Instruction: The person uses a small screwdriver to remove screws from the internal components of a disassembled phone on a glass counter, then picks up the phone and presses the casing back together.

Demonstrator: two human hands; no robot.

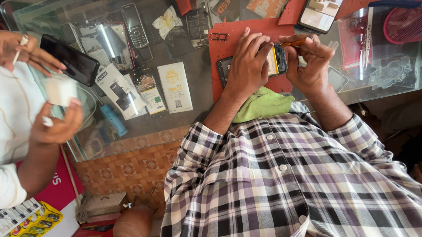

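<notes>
On the red mat (238, 35) near the counter (196, 119) front edge, the left hand (247, 63) presses the opened phone (274, 60) flat, long axis along that edge. The right hand (309, 60) pinches a screwdriver (293, 43); clutter crowds both sides.

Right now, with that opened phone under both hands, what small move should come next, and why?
Probably a gentle turn of the screwdriver: the right hand pinches it with its tip at the opened phone, at its upper edge, while the left hand pins the phone on the red mat.
</notes>
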